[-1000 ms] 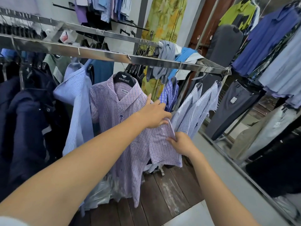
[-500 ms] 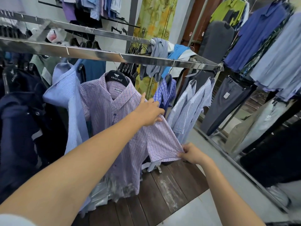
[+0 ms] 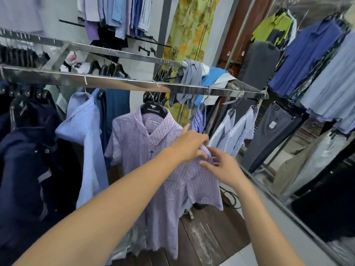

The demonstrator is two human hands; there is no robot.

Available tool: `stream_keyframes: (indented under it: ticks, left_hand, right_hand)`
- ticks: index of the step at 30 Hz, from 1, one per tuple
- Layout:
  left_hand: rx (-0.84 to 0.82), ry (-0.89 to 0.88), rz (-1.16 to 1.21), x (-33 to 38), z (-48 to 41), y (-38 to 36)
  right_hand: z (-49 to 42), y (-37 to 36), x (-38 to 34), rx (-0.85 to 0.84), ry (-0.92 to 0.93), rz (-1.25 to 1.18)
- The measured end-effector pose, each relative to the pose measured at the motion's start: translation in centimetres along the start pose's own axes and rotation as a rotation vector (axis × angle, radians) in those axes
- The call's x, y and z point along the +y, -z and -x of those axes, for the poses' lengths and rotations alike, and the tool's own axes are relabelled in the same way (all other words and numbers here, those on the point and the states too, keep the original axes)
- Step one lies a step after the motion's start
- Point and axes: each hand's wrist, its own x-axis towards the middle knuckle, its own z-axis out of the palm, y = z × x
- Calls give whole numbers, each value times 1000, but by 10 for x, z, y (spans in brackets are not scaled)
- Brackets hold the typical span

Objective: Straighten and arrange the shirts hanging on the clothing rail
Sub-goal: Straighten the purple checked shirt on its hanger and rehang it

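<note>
A: Clothing rail spans the rack. The purple checked shirt hangs mid-rail on a black hanger, front turned outward, probably for smoothing.
B: Hands?
A: Left hand pinches the shoulder seam, seemingly to steady it. Right hand has loose, spread fingers touching the sleeve and grips nothing.

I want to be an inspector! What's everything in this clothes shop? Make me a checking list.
Surface: scuffed wooden floor.
Job's things: purple checked shirt on a black hanger on the metal rail; light blue shirt beside it; pale checked shirts further right.
Clutter: grey and blue clothes bunched over the rail.
Hands: left hand grips that shirt's shoulder; right hand touches its sleeve, fingers loose.
Cables: black cable on the floor.
Surroundings: more clothing racks, grey trousers.
</note>
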Motion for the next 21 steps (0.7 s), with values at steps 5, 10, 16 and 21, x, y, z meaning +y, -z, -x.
stream_keyframes:
  ticks: [5,10,16,21]
  left_hand:
    - [6,-14,106,5,-18,0]
    - [215,25,212,-14,-6,11]
    - [644,331,182,-66,17,26]
    - [708,618,161,-96,24,24]
  right_hand:
    - [-23,-3,-1,133,37,-1]
    - [-45,4,23,115,59,-73]
    - [-64,15,44,58,37,-169]
    - [-81,25,63,72,26,-158]
